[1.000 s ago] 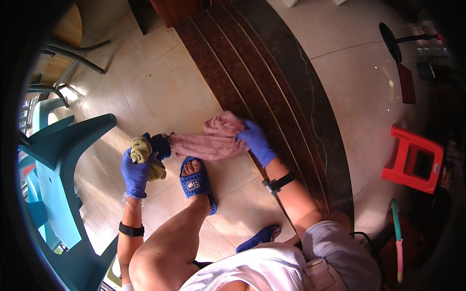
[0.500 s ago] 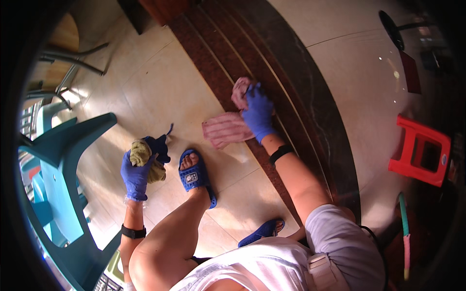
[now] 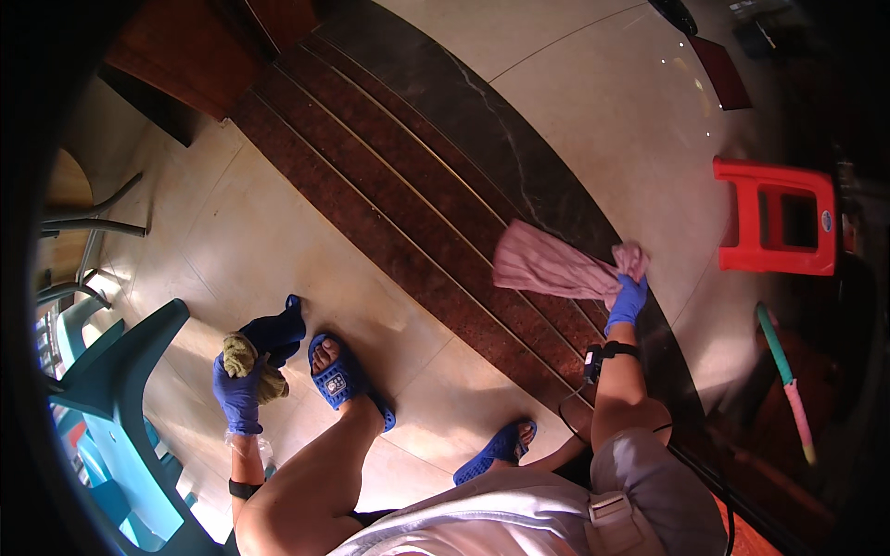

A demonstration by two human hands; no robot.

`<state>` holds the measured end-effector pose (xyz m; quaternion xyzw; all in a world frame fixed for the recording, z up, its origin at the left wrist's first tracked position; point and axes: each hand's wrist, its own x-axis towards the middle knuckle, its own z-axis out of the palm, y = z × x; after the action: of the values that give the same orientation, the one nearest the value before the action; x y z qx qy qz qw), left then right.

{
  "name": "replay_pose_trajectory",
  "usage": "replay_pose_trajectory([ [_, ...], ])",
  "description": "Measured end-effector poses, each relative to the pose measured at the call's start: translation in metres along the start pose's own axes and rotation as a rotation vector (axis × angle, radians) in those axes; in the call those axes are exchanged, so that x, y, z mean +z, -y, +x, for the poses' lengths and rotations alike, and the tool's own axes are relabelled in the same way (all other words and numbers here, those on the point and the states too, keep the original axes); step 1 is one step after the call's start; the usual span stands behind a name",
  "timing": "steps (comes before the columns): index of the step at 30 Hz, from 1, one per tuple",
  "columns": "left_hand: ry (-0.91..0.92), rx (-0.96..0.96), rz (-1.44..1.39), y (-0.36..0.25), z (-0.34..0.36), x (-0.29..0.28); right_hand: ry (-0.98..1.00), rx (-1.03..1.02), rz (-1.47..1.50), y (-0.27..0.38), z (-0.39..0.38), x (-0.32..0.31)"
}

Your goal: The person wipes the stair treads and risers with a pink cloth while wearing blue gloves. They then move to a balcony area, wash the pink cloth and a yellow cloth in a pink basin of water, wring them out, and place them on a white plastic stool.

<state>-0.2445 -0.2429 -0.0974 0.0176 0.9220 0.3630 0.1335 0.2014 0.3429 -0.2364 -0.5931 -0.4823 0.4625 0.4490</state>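
My left hand (image 3: 236, 394) in a blue glove is closed around an olive-green cloth (image 3: 238, 357) bunched with a dark blue cloth (image 3: 274, 324), held above the tiles beside my sandalled left foot (image 3: 326, 355). My gloved right hand (image 3: 627, 298) grips one end of a pink cloth (image 3: 553, 262), whose length lies stretched over the reddish-brown granite step (image 3: 352, 185) with its metal strips, reaching toward the dark stone edge (image 3: 581, 208).
Turquoise plastic chairs (image 3: 120, 389) and metal-framed furniture (image 3: 93, 225) stand at the left. A red plastic stool (image 3: 732, 259) is on the right floor, above a green-and-pink stick (image 3: 771, 341). A wooden panel (image 3: 185, 51) is at the upper left; my right foot (image 3: 501, 449) is below the step.
The view has turned. The pink cloth, first stretched between my hands, has left the blue bundle and moved with my right hand across the step to the right. My left hand still holds its bundle.
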Motion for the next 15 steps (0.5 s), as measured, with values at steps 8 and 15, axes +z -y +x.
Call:
replay_pose_trajectory([
  [8, -0.03, -0.057, 0.062, -0.004, 0.005, -0.031, -0.471, 0.21, -1.252, -0.011, -0.016, 0.077],
  [15, 0.049, 0.113, 0.096, -0.017, 0.031, 0.0, 0.074, -0.305, -1.251, 0.051, -0.073, 0.362],
])
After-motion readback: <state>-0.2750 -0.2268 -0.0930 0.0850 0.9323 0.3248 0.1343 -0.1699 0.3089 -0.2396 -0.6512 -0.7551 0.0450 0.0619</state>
